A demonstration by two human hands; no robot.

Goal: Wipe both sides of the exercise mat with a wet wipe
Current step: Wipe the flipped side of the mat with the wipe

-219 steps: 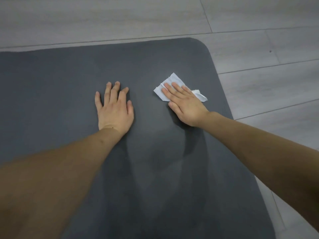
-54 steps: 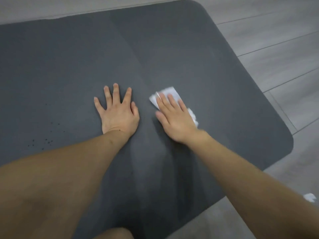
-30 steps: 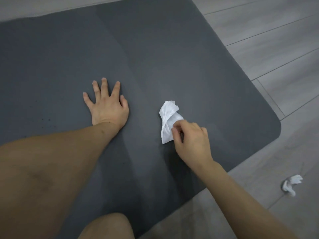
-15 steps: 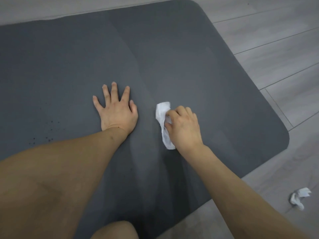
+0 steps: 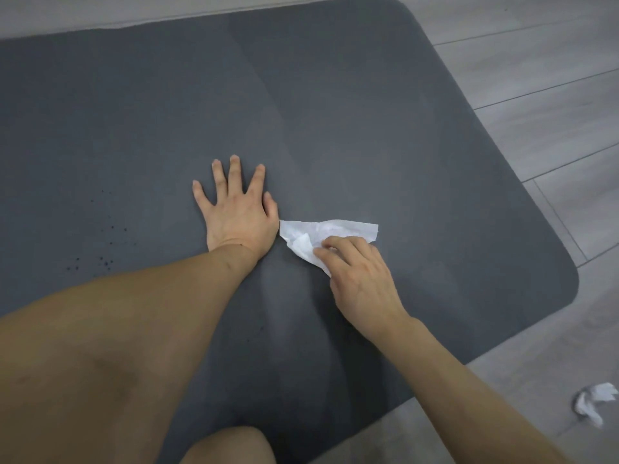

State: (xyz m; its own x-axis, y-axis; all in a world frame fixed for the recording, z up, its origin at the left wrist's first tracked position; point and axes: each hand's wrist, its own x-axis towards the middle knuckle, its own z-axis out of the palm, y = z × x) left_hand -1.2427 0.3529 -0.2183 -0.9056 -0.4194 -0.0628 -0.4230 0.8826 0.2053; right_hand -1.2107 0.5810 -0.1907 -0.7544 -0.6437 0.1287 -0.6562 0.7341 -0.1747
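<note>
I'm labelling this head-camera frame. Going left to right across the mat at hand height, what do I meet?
Cluster of small dark specks → left hand pressed flat on the dark grey exercise mat → crumpled white wet wipe → right hand → crumpled white tissue on the grey floor.

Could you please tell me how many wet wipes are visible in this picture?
2. One wet wipe lies on the mat under the right hand; a crumpled wipe lies on the floor at lower right. Others may be outside the view.

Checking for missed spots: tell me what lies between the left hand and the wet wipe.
Nothing: in the head view, the wet wipe's left corner touches the left hand's thumb side.
</note>
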